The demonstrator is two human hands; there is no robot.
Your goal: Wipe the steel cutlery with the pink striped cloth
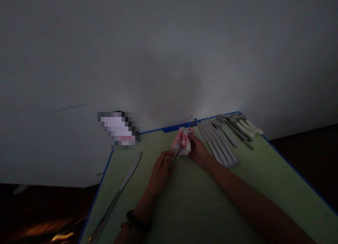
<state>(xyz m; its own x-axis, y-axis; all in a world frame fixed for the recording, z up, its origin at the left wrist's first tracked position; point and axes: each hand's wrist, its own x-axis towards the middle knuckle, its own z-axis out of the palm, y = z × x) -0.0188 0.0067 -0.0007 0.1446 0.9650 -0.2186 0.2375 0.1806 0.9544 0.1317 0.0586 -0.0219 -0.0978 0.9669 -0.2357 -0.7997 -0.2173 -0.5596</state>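
Observation:
My left hand (161, 170) is closed around the handle end of a table knife (174, 158), which points up and away from me. A pink and white cloth (182, 141) is folded around the knife's middle, and my right hand (198, 148) pinches it there. The knife's tip pokes out beyond the cloth, near the far table edge. Right of my right hand lies a row of several table knives (218, 143), side by side. Beyond them are spoons (224, 131) and some white-handled cutlery (249, 126), partly overlapping.
The green table (190, 201) has a blue rim and stands against a grey wall (166, 60). On its left side lie more knives (124, 184), overlapping toward the near edge. A blurred-out phone-like object (118, 129) sits at the far left corner.

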